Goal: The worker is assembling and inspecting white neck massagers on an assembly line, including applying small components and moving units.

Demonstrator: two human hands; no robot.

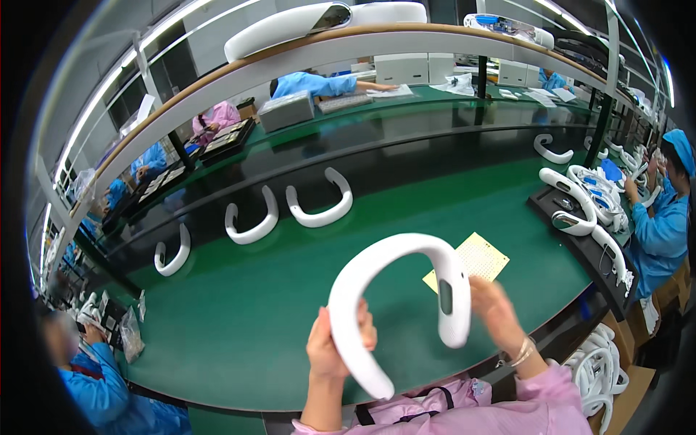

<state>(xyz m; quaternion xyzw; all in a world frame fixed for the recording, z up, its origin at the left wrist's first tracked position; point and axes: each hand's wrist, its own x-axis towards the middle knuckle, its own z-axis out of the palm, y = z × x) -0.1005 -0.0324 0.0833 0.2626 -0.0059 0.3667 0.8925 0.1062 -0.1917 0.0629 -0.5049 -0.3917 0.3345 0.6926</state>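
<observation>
A white U-shaped neck fan [355, 301] is held up over the green bench, its curve away from me and its two ends toward me. My left hand [339, 339] grips its left arm, with fingers wrapped around it. Close by the right arm, which has a dark oval panel, is my right hand [499, 315], slightly blurred. Its fingers look stretched out and loose; whether they touch the fan is hard to see. Behind the fan lies a yellow sheet with printed rows [482, 257], partly covered by it.
More neck fans [321, 217] stand spaced along the dark strip beyond the green bench top [239, 319]. At right, a black tray [580, 254] carries white fans, near a co-worker in blue [660, 225]. Another co-worker [101, 384] sits at left. A box of white fans [598, 370] stands lower right.
</observation>
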